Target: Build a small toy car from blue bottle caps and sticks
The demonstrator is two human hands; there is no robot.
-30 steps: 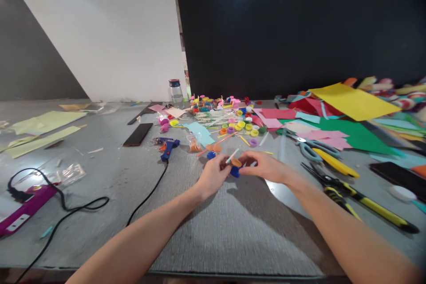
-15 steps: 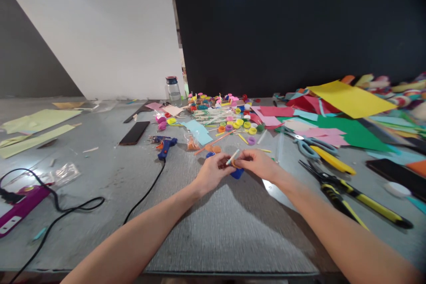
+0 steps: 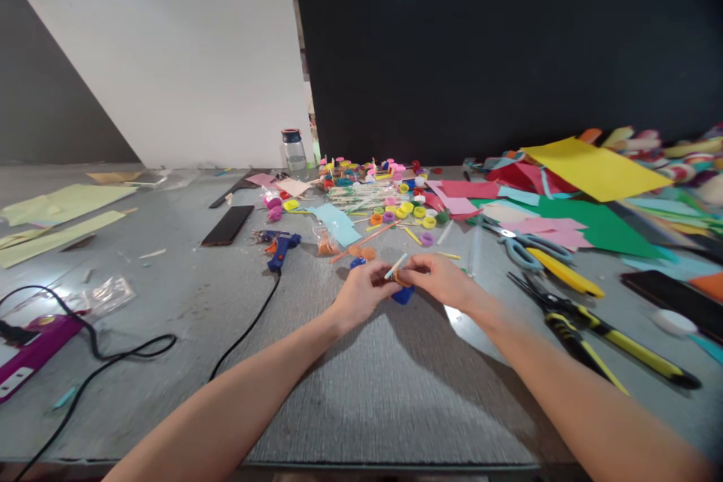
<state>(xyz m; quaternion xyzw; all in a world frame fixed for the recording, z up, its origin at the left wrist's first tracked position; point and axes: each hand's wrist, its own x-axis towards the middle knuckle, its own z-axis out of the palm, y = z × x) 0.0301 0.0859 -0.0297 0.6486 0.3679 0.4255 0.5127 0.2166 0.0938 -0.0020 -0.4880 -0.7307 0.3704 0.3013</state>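
My left hand (image 3: 361, 292) and my right hand (image 3: 437, 277) meet over the middle of the grey table (image 3: 395, 384). Between the fingertips of both sits a small piece made of an orange cap (image 3: 400, 278) and a blue cap (image 3: 403, 294) with a thin white stick (image 3: 395, 266) poking up and left. Both hands pinch this piece, fingers curled. Another blue cap (image 3: 357, 263) and orange caps (image 3: 361, 250) lie just beyond my left hand.
A blue glue gun (image 3: 281, 248) with a black cord lies left of the hands, a dark phone (image 3: 227, 225) beyond it. Coloured caps and sticks (image 3: 389, 199) are heaped behind. Scissors (image 3: 528, 248), yellow-handled tools (image 3: 599, 331) and paper sheets (image 3: 593, 173) fill the right. A purple device (image 3: 28, 350) lies far left.
The view shifted slightly between the oldest frame and now. Both hands drew closer together around the cap piece and have stayed almost still over the last half second.
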